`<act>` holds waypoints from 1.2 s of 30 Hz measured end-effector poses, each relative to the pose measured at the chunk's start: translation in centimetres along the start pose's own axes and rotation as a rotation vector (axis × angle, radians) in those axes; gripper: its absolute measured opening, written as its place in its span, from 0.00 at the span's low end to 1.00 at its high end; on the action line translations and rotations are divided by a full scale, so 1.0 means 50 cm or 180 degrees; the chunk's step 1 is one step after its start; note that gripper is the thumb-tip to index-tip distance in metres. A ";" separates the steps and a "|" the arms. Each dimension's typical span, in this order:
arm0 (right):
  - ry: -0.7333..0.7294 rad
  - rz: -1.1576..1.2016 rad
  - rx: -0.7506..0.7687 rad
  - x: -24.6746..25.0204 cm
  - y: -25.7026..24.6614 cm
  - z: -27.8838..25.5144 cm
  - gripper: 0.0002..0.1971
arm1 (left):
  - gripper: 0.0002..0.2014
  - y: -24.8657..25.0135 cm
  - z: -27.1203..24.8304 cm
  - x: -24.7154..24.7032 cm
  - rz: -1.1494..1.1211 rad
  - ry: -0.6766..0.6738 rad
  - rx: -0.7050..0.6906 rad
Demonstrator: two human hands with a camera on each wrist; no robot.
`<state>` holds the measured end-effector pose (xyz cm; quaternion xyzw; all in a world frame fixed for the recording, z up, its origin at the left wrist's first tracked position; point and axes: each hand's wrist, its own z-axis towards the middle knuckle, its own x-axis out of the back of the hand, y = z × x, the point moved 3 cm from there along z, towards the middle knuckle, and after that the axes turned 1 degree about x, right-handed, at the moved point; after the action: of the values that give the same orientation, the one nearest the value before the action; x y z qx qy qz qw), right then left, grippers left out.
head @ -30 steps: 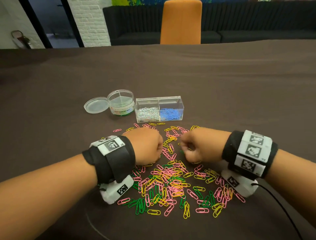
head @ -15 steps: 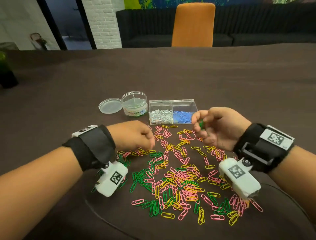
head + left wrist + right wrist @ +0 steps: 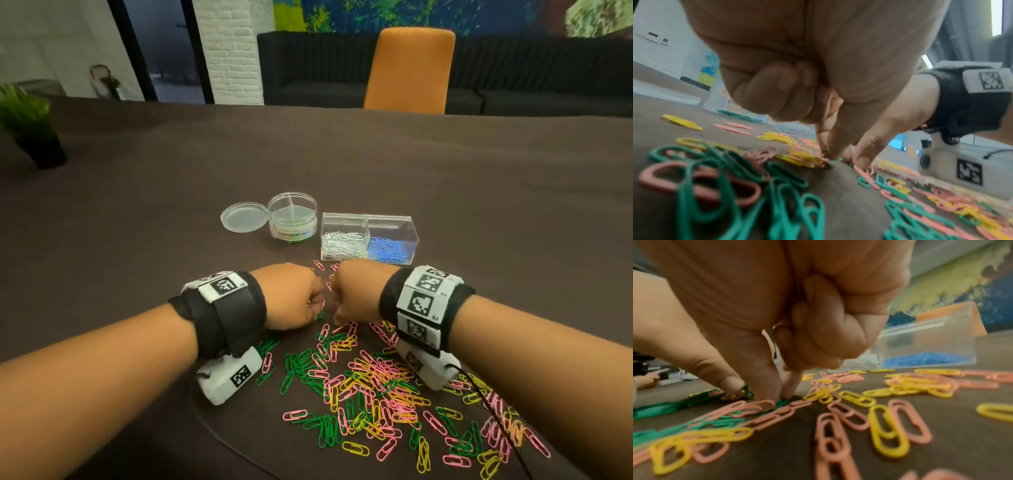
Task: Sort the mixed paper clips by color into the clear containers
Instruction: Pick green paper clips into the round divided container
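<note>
A heap of pink, yellow and green paper clips (image 3: 370, 387) lies on the dark table. Behind it stand a round clear jar (image 3: 292, 219) with green clips at its bottom and a clear two-part box (image 3: 366, 216) holding white clips (image 3: 342, 245) and blue clips (image 3: 388, 250). My left hand (image 3: 317, 310) is curled at the heap's far edge; in the left wrist view its thumb and forefinger (image 3: 828, 154) pinch a green clip. My right hand (image 3: 334, 315) is right beside it, fingertips down on a green clip (image 3: 782, 401), thumb close by.
The jar's lid (image 3: 244, 216) lies flat left of the jar. A potted plant (image 3: 30, 130) stands at the far left, an orange chair (image 3: 411, 68) behind the table. A black cable (image 3: 493, 411) crosses the clips at the right.
Half a second ago my right hand was raised near the box with a green clip; it has come down to the heap beside the left hand. The left hand stayed low.
</note>
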<state>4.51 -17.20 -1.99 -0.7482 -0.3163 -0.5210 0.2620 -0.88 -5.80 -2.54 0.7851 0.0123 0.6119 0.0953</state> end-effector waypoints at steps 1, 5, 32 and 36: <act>-0.0029 0.0011 -0.0004 -0.003 0.000 0.003 0.11 | 0.06 -0.004 -0.001 0.000 -0.0020 0.0034 -0.0027; -0.0205 0.0106 0.0026 -0.008 -0.003 0.006 0.11 | 0.07 -0.036 -0.002 0.004 -0.0681 0.0042 0.0007; 0.0973 0.0541 0.0193 0.209 0.009 0.175 0.04 | 0.09 -0.202 0.173 0.180 -0.0574 0.1153 0.0845; 0.0911 0.0181 0.0237 0.220 -0.020 0.265 0.02 | 0.15 -0.210 0.149 0.195 -0.0210 0.0955 0.1059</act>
<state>14.71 -4.76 4.23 -0.6647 -0.2736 -0.6026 0.3467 9.79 4.82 3.34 0.6893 0.1528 0.7079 -0.0184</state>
